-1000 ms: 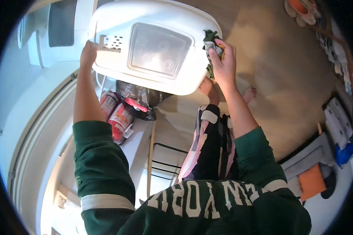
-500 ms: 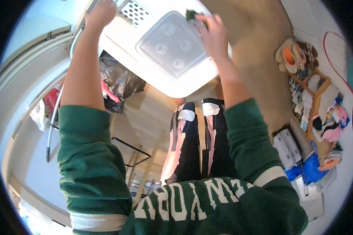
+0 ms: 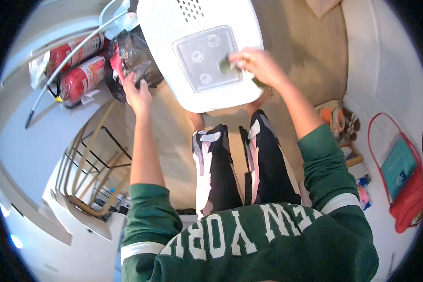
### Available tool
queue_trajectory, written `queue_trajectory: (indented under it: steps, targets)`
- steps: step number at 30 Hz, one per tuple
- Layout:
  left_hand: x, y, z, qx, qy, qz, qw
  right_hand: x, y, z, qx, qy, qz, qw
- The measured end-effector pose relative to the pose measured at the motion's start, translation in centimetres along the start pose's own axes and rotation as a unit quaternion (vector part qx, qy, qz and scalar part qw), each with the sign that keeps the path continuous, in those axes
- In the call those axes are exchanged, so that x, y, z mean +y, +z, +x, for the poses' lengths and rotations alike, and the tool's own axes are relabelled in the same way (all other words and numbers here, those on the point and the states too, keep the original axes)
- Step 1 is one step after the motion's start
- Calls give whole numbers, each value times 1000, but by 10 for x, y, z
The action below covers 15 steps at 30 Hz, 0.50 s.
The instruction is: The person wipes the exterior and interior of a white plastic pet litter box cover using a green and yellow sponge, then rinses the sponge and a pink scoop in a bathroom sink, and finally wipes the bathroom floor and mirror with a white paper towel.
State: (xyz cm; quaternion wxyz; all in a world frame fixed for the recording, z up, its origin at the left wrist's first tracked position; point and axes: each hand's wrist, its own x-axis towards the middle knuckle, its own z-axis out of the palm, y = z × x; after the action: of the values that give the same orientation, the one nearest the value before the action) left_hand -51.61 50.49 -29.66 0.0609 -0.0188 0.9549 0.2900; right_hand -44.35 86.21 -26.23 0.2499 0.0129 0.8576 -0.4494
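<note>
You wear a dark green sweatshirt [image 3: 277,257] with large white block lettering [image 3: 243,230] across the chest. Up from your left hand [image 3: 138,96] and your right hand [image 3: 263,68], your forearms [image 3: 148,150] are bare to green ribbed cuffs [image 3: 149,190]; farther up, a white band [image 3: 143,250] rings each sleeve. Beyond your hands, toward you, show black trousers [image 3: 223,171] patched pink, white and grey.

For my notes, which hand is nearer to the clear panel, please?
Right: the right hand overlaps the right edge of the clear panel; the left hand is beyond its left side.
</note>
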Motion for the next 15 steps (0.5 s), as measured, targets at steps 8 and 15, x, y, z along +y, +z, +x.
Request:
queue_trajectory:
  steps: [8,15]
  targets:
    - [-28,22,-185,32,-291,-105,950,-6,54,67,247,-58,-171,952]
    - [-1,39,-219,-3,-395,-166,904,-41,100,112,186,-191,-155,951]
